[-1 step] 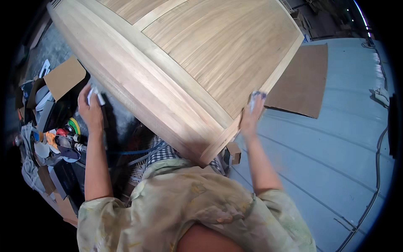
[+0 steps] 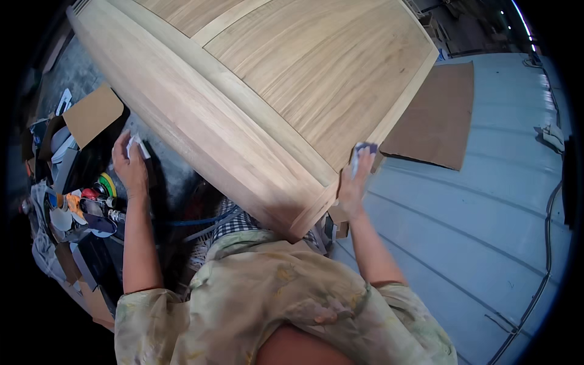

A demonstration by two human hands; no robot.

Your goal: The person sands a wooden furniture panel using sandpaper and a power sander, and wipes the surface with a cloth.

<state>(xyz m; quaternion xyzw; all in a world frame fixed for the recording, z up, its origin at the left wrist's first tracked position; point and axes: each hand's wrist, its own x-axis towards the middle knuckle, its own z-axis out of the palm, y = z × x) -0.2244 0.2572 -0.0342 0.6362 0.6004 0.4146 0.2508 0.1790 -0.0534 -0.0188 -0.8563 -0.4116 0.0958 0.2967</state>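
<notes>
A large pale wooden panel piece (image 2: pixel 316 79) with framed inset boards and a thick rounded near-left rail slants across the view, its near corner close to my body. My right hand (image 2: pixel 354 185) presses a purple-and-white piece of sandpaper (image 2: pixel 365 147) against the panel's right edge, fingers laid over it. Off the panel's left side, my left hand (image 2: pixel 131 167) is curled around a folded white piece (image 2: pixel 139 146), its thumb and fingers closed on it. Whether that piece is paper or cloth I cannot tell.
Brown cardboard (image 2: pixel 435 115) lies on a blue-grey ridged surface (image 2: pixel 462 225) at right, with a cable (image 2: pixel 547 249) along its far side. At left, an open carton (image 2: pixel 94 115), a sander with a green-yellow rim (image 2: pixel 107 184) and assorted clutter crowd together. A blue hose (image 2: pixel 198 222) runs below the panel.
My right hand has slid with the sandpaper along the panel's edge, toward me and slightly left. My left hand has dropped a little, still holding the white piece.
</notes>
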